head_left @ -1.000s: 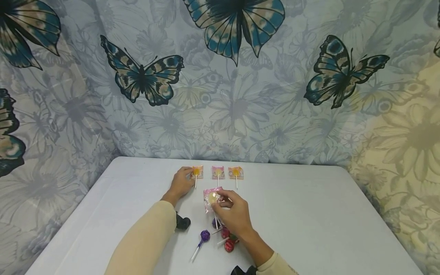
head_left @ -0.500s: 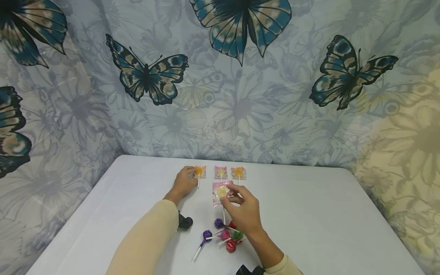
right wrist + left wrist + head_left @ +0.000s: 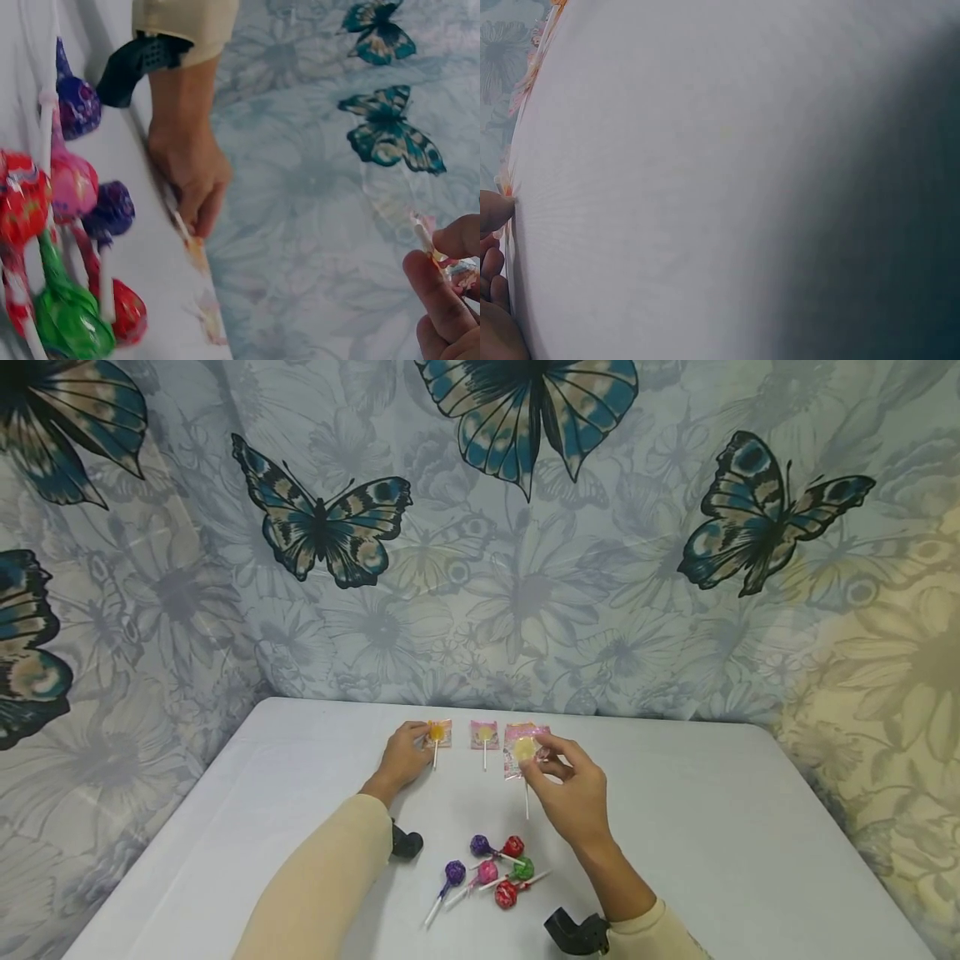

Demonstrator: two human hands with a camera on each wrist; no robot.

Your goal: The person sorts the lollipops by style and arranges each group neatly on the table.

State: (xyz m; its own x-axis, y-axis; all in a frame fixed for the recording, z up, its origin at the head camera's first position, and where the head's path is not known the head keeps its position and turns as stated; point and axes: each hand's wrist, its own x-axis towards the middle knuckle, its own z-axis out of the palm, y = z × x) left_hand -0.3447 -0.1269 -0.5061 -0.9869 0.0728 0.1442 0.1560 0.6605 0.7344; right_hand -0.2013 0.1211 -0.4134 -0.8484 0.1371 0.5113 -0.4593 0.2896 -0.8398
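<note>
In the head view my right hand [image 3: 577, 789] pinches a flat pale-yellow lollipop [image 3: 523, 749] in a clear pink-printed wrapper, its white stick pointing down. Behind it, an orange lollipop is nearly all hidden. At the row's left end my left hand [image 3: 402, 753] pinches the edge of an orange wrapped lollipop [image 3: 439, 734] lying on the table. Between the hands lies another pale-yellow lollipop [image 3: 484, 735]. In the left wrist view only the thumb and curled fingers [image 3: 493, 262] show at the edge. The right wrist view shows the held lollipop's wrapper [image 3: 421, 225] edge-on between thumb and finger.
Nearer on the white table [image 3: 690, 835] lies a loose group of round lollipops: purple [image 3: 454, 872], pink [image 3: 487, 872], green [image 3: 523, 868] and red [image 3: 506, 894], their sticks crossing. A butterfly-patterned cloth [image 3: 525, 610] hangs behind the table's far edge.
My right hand has carried the pale-yellow lollipop rightward and away from me, from above the round lollipops to the row's right end. My left hand has stayed at the orange one.
</note>
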